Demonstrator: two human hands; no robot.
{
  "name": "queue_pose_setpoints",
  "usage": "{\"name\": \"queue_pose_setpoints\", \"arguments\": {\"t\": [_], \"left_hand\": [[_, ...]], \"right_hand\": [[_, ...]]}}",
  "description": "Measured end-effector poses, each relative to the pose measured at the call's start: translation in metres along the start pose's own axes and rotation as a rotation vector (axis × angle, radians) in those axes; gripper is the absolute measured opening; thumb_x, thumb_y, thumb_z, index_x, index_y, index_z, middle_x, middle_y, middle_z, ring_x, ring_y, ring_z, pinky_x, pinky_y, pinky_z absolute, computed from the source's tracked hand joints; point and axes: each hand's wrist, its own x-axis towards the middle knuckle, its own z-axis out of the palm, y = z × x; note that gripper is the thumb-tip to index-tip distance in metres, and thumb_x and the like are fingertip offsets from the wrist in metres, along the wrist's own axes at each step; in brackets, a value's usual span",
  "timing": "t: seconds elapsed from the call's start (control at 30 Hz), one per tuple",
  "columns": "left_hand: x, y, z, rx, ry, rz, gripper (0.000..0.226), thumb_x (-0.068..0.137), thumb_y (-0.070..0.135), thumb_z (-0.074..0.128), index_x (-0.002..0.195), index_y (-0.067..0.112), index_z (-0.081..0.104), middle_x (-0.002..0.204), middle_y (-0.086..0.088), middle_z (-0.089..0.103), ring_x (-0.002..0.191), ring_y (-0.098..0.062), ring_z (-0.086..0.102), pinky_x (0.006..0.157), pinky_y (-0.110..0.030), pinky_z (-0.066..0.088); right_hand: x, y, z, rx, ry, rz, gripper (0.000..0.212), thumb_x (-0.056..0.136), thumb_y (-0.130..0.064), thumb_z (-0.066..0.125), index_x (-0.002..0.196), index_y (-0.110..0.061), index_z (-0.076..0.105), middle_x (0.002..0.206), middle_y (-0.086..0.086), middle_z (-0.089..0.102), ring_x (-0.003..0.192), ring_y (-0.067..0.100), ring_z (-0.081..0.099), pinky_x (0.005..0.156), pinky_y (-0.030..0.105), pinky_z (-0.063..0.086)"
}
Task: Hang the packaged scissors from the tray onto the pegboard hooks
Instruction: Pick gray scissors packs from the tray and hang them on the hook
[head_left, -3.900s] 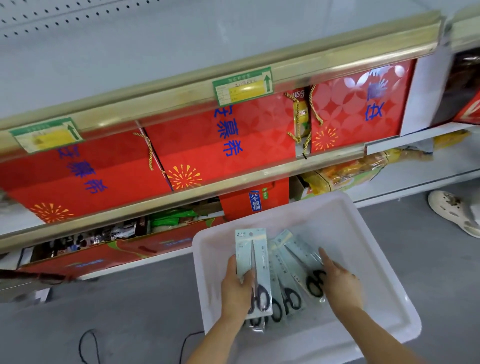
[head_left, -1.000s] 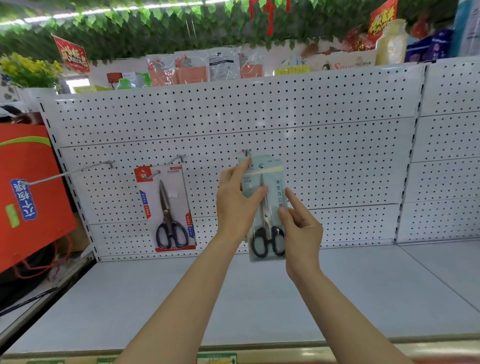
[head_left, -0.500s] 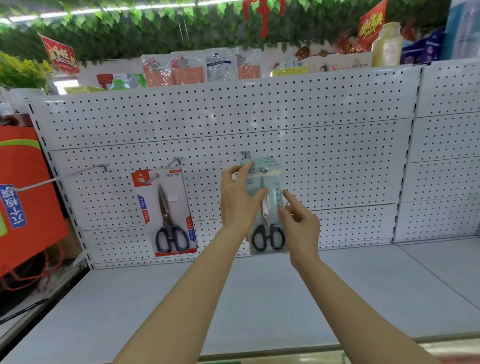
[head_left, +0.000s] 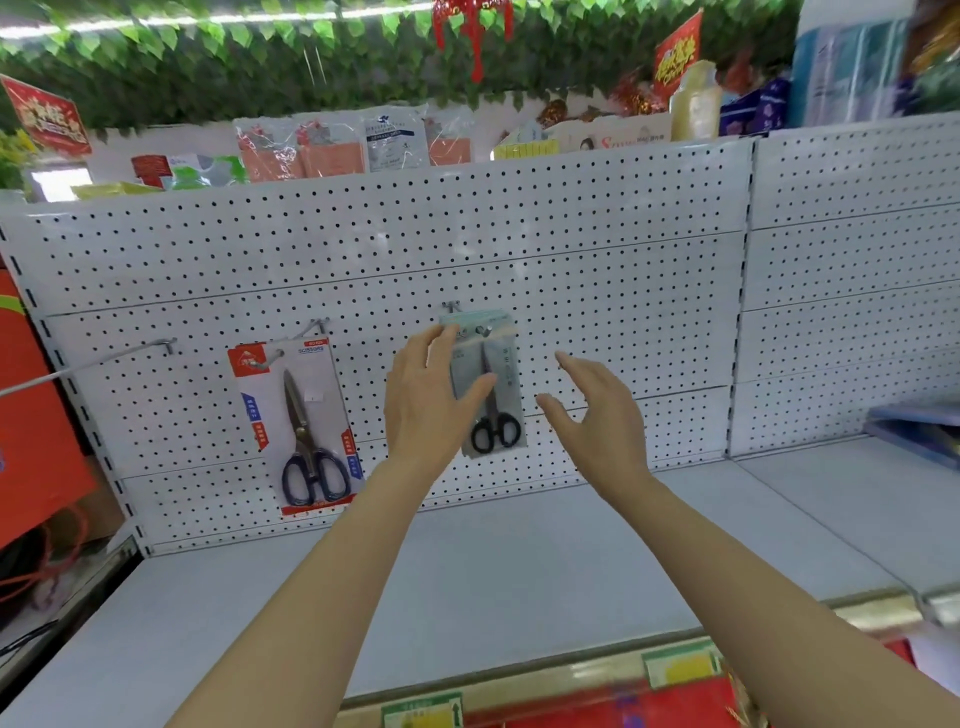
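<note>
A pale green pack of black-handled scissors (head_left: 497, 400) hangs on a hook (head_left: 484, 329) in the middle of the white pegboard (head_left: 597, 270). My left hand (head_left: 431, 400) still holds the pack's left edge, thumb across its front. My right hand (head_left: 592, 410) hovers just to the right of the pack, fingers spread, touching nothing. A larger red-and-white pack of blue-handled scissors (head_left: 301, 426) hangs on the hook to the left. The tray is out of view.
A long bare hook (head_left: 88, 366) sticks out at the far left. The grey shelf (head_left: 467, 566) runs below the pegboard. An orange box (head_left: 36, 415) stands at the left. Packaged goods line the top of the board, and a blue item (head_left: 919, 431) lies at the right.
My right hand has let go of the pale green pack and moved off to the right. The pack now hangs on the hook, with my left hand still on it.
</note>
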Motion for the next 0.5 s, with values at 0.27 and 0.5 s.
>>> {"name": "queue_pose_setpoints", "arguments": {"t": [0.27, 0.5], "left_hand": [[-0.058, 0.059, -0.043, 0.272, -0.072, 0.204, 0.076, 0.089, 0.055, 0.057, 0.151, 0.018, 0.033, 0.154, -0.004, 0.036, 0.14, -0.025, 0.033, 0.115, -0.042, 0.026], [-0.121, 0.095, -0.04, 0.296, -0.093, 0.215, 0.071, 0.09, 0.054, 0.058, 0.147, 0.015, 0.04, 0.147, -0.005, 0.045, 0.134, -0.028, 0.04, 0.109, -0.043, 0.031]], "right_hand": [[-0.032, -0.005, -0.075, -0.249, 0.032, -0.238, 0.055, 0.085, -0.035, 0.071, 0.132, -0.009, 0.058, 0.125, 0.006, 0.064, 0.112, 0.026, 0.06, 0.098, 0.041, 0.041], [-0.076, 0.006, -0.139, -0.29, 0.061, -0.302, 0.053, 0.084, -0.033, 0.07, 0.129, -0.006, 0.06, 0.121, 0.01, 0.065, 0.107, 0.03, 0.061, 0.095, 0.044, 0.044]]}}
